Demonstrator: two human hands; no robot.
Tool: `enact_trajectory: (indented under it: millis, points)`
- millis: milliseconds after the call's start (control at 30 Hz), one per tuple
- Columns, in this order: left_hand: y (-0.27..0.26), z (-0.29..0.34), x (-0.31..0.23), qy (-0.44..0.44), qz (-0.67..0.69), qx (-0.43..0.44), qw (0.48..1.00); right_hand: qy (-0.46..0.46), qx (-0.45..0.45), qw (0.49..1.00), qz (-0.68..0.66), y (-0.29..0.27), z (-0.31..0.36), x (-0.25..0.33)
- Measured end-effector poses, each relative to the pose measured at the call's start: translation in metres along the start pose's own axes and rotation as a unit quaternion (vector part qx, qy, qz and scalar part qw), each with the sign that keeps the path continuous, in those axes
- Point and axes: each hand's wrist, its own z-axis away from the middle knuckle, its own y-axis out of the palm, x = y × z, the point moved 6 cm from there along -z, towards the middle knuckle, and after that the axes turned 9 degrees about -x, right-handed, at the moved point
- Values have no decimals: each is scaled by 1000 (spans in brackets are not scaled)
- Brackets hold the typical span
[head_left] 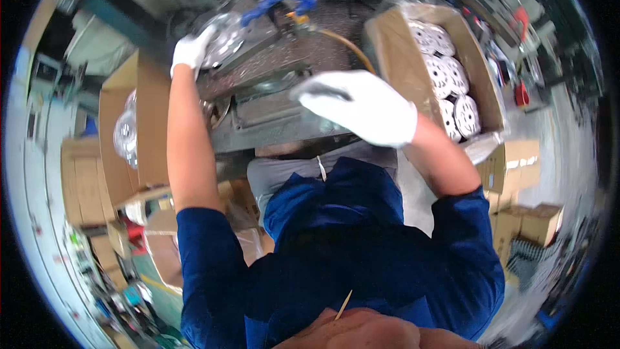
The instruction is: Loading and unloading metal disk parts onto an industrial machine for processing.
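My left hand [190,53], in a white glove, is at the left edge of a shiny round metal disc [225,39] at the back left of the workbench. Its fingers close over the disc's rim; their undersides are hidden. My right hand [361,106], also gloved in white and stained dark at the fingers, hangs over the bench's front part. Its fingers stretch to the left, somewhat blurred, and nothing shows in them. Beyond the hands is a blue air gun [278,3] with a yellow fitting and an orange hose [349,44].
To the right stands an open carton [397,58] lined with plastic, holding several holed metal discs [466,116]. Another carton [152,129] on the left holds shiny discs [126,132]. A rectangular metal frame [265,113] lies along the bench front. More boxes [523,161] stand around.
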Motion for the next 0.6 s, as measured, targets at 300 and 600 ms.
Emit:
enact_trajectory:
  millis: [300,600]
  points:
    - [19,8,-17,-64,8,59,996,-195,-64,911,358,-30,19,63]
    - [22,30,-40,-34,107,154,982,-155,-82,929,325,-42,56,26]
